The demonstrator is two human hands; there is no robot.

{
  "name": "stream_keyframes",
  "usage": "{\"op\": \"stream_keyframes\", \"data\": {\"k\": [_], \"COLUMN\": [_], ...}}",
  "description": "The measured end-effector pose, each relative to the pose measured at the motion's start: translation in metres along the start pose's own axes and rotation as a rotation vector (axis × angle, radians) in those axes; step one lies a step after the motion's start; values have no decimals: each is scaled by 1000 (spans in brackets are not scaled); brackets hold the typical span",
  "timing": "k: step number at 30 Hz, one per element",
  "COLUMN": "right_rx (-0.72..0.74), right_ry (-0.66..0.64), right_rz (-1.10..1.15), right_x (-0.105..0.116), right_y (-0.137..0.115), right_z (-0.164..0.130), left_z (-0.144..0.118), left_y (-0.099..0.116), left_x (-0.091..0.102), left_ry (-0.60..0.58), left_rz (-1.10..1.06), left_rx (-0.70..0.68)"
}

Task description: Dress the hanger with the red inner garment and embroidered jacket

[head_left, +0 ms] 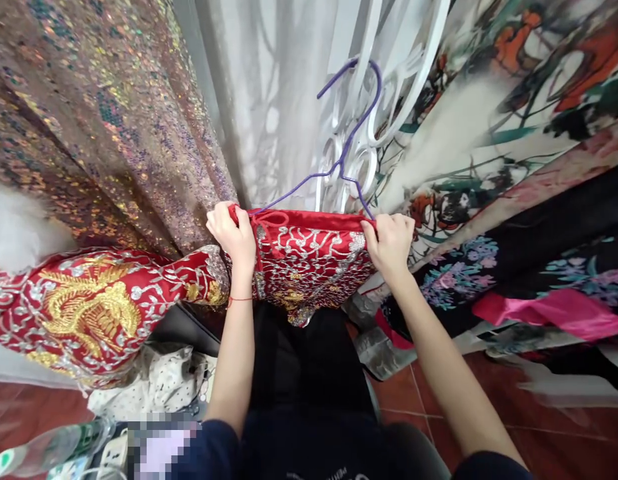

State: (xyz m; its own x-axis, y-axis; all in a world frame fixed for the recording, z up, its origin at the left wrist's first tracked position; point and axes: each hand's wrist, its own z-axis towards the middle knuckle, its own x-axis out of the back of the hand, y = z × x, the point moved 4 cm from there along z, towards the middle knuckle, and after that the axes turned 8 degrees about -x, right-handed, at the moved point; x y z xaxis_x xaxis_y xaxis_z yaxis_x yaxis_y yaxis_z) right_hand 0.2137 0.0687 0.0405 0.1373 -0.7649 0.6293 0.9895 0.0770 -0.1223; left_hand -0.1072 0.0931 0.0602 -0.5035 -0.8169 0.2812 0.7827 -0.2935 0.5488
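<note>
Stretched between my two hands is a red embroidered skirt [309, 260] with silver vines, some gold motifs and a plain red waistband. My left hand [232, 233] is closed around the waistband's left end, beside a thin red tie cord [271, 220]. At the other end, my right hand [390, 241] grips the waistband too. A purple hanger [339, 167] rises behind the band, its hook pointing up and its lower arms dropping to the fabric. Its lower part is hidden by the skirt.
To the left lies a red garment [101, 313] with gold embroidery; a sequined cloth [109, 120] hangs above it. White metal scrollwork [389, 100] stands behind the hanger. Floral fabrics [529, 80] hang on the right. A plastic bottle [49, 447] lies at lower left.
</note>
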Motion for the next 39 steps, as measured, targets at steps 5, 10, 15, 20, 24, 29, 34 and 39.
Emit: {"op": "stream_keyframes", "data": {"k": [5, 10, 15, 20, 24, 29, 34, 39], "right_rx": [60, 47, 68, 76, 103, 73, 79, 72], "right_ry": [-15, 33, 58, 22, 59, 82, 64, 93], "right_rz": [68, 174, 208, 234, 226, 239, 232, 216], "right_x": [2, 12, 6, 6, 12, 13, 16, 22], "right_y": [10, 16, 21, 20, 14, 11, 8, 6], "right_z": [4, -4, 0, 2, -6, -7, -6, -12], "left_z": [-9, -17, -18, -57, -108, -118, -111, -100], "left_y": [5, 11, 26, 39, -4, -39, -71, -99], "left_x": [7, 17, 28, 91, 135, 153, 176, 189], "left_ry": [30, 23, -2, 76, 71, 89, 368, 522], "left_rz": [26, -7, -120, -389, -704, -910, -752, -627], "left_rx": [13, 1, 5, 173, 818, 1059, 1064, 904]}}
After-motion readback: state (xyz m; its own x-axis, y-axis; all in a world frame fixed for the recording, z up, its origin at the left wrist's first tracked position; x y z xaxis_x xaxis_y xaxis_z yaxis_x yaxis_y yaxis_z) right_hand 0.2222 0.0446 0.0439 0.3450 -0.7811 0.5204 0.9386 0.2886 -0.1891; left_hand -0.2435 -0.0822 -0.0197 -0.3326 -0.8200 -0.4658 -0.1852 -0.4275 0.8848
